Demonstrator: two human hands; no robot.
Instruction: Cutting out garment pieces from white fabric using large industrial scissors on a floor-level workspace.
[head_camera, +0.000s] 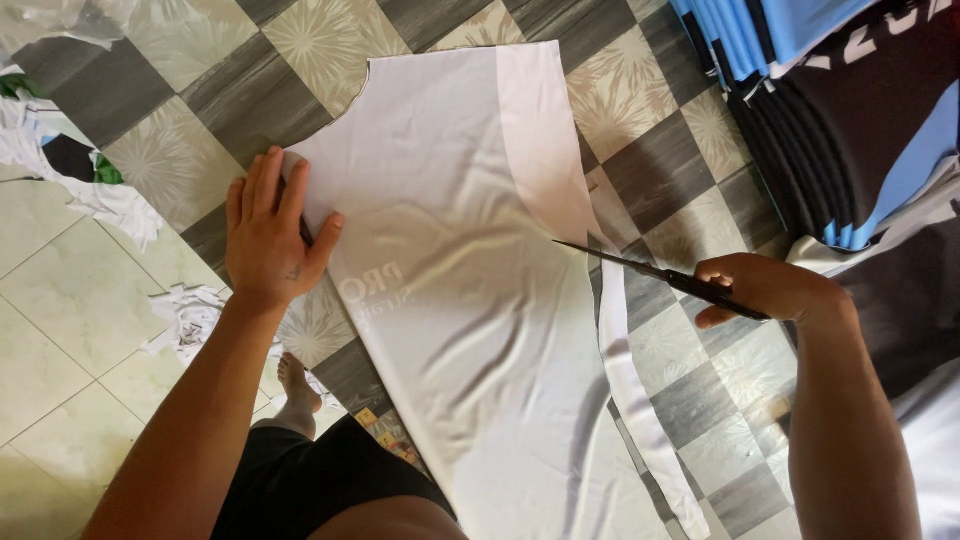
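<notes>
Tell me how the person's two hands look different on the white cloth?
The left hand lies flat, fingers spread, pressing on the white cloth; the right hand is curled around the black scissors. The left hand sits at the cloth's left edge; the right hand is off the cloth, past its right edge, with only the blades reaching it. Both are bare.

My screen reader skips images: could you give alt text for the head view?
The right hand cuts along the edge of a white fabric panel with scissors, while the left hand presses it flat on a checkered floor. Folded blue and black garments are stacked nearby.
</notes>
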